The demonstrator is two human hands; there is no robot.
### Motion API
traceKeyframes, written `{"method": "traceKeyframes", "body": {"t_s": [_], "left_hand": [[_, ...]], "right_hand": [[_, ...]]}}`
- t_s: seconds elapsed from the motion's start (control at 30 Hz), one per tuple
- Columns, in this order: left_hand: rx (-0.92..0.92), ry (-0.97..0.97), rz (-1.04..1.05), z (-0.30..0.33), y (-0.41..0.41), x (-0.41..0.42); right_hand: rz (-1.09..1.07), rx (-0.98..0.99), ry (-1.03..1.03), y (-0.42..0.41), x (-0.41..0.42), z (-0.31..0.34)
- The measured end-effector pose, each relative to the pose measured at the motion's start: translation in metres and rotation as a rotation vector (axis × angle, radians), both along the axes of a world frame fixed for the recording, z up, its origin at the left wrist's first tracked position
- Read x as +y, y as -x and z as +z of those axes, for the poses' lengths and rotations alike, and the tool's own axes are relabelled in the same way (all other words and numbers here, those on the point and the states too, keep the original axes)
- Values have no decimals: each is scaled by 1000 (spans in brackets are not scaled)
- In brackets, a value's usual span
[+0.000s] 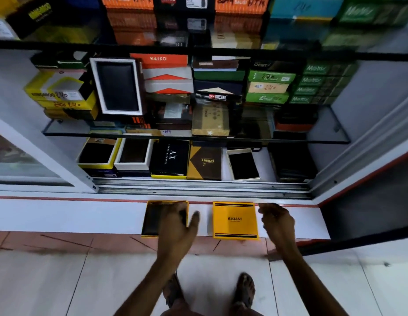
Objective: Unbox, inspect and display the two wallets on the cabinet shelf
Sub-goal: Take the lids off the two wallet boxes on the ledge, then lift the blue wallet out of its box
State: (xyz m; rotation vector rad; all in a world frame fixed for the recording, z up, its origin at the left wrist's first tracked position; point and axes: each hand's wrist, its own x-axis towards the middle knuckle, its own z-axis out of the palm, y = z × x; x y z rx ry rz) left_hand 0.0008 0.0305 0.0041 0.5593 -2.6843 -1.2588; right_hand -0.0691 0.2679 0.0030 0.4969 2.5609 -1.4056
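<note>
An open yellow box (150, 218) with a dark wallet inside lies on the white ledge (84, 215) in front of the cabinet. My left hand (178, 224) rests over its right half, fingers down on the wallet and thumb spread to the right. Whether it grips the wallet is unclear. To the right lies a yellow lid or box (235, 220) printed BALISI, flat and closed side up. My right hand (277, 222) hovers just right of it, fingers loosely curled, holding nothing.
The cabinet's sliding door is open. Its bottom shelf (225, 165) holds several wallet boxes, some open. Glass shelves (323, 137) above carry stacked boxes. The metal door track (198, 187) runs between ledge and shelf. My sandalled feet stand on the tiled floor (61, 281).
</note>
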Motion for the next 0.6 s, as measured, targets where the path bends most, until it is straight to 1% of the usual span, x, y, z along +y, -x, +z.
{"method": "traceKeyframes", "body": {"t_s": [0.03, 0.07, 0.13, 0.17, 0.2, 0.3, 0.4, 0.5, 0.6], "left_hand": [[-47, 34, -54, -1, 6, 17], [-105, 71, -90, -1, 13, 35], [-254, 162, -142, -1, 26, 66], [-333, 230, -172, 0, 32, 83], [-398, 297, -190, -1, 37, 95], [-488, 466, -210, -7, 47, 124], [-554, 612, -186, -12, 57, 144], [-636, 670, -157, -17, 64, 153], [-652, 656, -110, -22, 67, 158]], "right_hand": [[-41, -78, 23, 5, 12, -5], [-101, -172, 114, 10, 23, -11], [-203, -360, 385, 17, 32, -20], [-219, -421, 479, 20, 37, -23], [-206, -461, 522, 21, 38, -26], [-164, -498, 647, 22, 39, -34], [-103, -468, 697, 20, 46, -42], [-91, -498, 770, 19, 53, -52], [-99, -538, 866, 19, 59, -59]]}}
